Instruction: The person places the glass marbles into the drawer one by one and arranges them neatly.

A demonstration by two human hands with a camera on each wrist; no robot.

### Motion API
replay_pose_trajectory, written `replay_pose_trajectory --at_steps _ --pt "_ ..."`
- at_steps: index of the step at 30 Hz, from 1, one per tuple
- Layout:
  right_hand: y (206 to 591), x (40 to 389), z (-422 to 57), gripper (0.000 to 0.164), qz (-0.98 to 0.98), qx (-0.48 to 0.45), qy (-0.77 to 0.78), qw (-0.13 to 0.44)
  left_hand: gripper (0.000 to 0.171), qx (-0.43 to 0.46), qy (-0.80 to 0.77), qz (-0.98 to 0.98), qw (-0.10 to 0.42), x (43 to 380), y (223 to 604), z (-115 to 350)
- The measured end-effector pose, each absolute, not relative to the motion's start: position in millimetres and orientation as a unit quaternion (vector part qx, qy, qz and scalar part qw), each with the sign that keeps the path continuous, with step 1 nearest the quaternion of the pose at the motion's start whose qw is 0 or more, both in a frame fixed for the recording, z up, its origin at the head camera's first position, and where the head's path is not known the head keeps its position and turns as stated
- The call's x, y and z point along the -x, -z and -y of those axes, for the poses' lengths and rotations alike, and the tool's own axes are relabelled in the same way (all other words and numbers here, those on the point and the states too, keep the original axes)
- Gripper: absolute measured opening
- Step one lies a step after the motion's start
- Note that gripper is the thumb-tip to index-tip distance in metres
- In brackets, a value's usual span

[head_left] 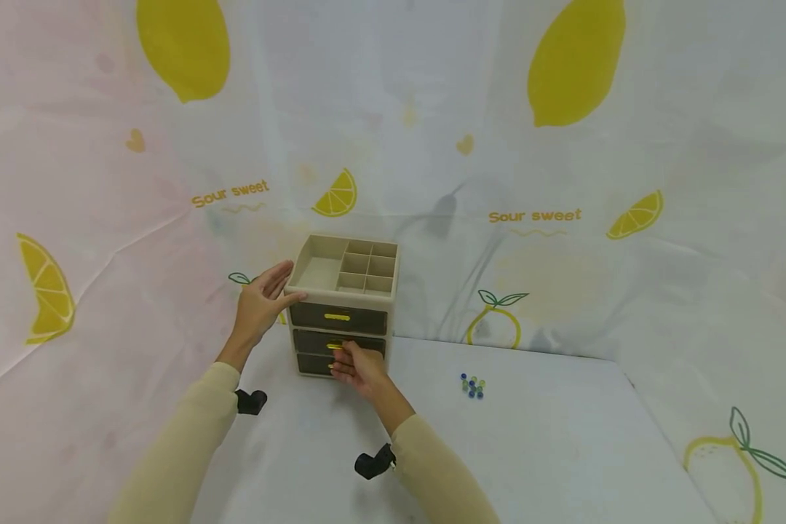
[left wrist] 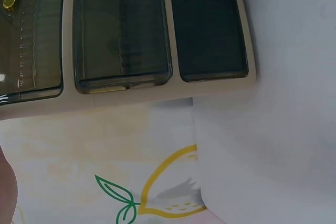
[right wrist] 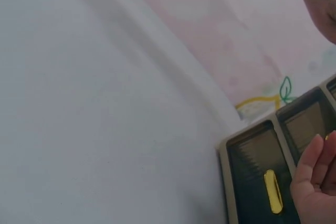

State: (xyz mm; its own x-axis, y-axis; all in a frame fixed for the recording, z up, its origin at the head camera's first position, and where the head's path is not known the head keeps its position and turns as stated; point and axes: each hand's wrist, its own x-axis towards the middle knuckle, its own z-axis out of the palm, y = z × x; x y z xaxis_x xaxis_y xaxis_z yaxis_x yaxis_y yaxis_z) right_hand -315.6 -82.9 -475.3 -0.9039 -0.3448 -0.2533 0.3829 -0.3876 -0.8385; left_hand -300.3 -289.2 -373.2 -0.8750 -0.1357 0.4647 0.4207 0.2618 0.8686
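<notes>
A beige desktop drawer organizer (head_left: 340, 297) has three dark see-through drawers with yellow handles and a divided tray on top. My left hand (head_left: 258, 304) rests at its upper left corner, thumb on the front rim and straight fingers along the side. With thumb and fingertips, my right hand (head_left: 362, 370) pinches the handle (head_left: 334, 346) of the middle drawer (head_left: 309, 340). Those fingers partly cover the bottom drawer's front. In the right wrist view, the bottom drawer's handle (right wrist: 273, 191) shows beside the right hand (right wrist: 315, 198). The left wrist view shows the drawer fronts (left wrist: 123, 35) sideways.
Several blue and yellow-green glass marbles (head_left: 473, 386) lie in a cluster on the white table (head_left: 550, 437), right of the organizer. A lemon-printed cloth (head_left: 419, 131) hangs behind and at the sides. Each wrist carries a black camera mount (head_left: 252, 402).
</notes>
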Motion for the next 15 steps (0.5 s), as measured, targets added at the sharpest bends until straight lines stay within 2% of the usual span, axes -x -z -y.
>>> replay_pose_trajectory --at_steps 15 --pt "477.2 306.0 81.2 0.023 -0.514 -0.007 0.828 0.224 0.071 0.098 0.597 0.762 0.232 298.3 371.4 287.7"
